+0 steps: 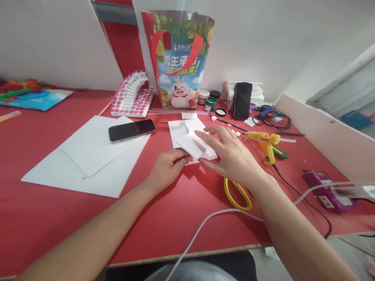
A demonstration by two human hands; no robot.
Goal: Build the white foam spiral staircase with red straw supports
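My left hand (171, 166) pinches the lower edge of a folded or joined white card piece (191, 143), which is tilted above the table. Over its right side is my right hand (227, 154), with fingers spread and the index fingertip at the card's surface. Whether the right thumb touches the card I cannot tell. Beneath and behind lies a flat white sheet (175, 130) with more white pieces, one with a stepped edge. Close to my right wrist is a yellow loop handle (238, 197), its other end hidden by the hand.
A phone (132, 131) rests on large white sheets (108, 183) at left. Behind stand a printed bag (181, 58), paint jars (210, 104) and a dark upright phone (242, 100). On the right are a yellow glue gun (265, 144), a purple box (326, 191) and a white cable (202, 232).
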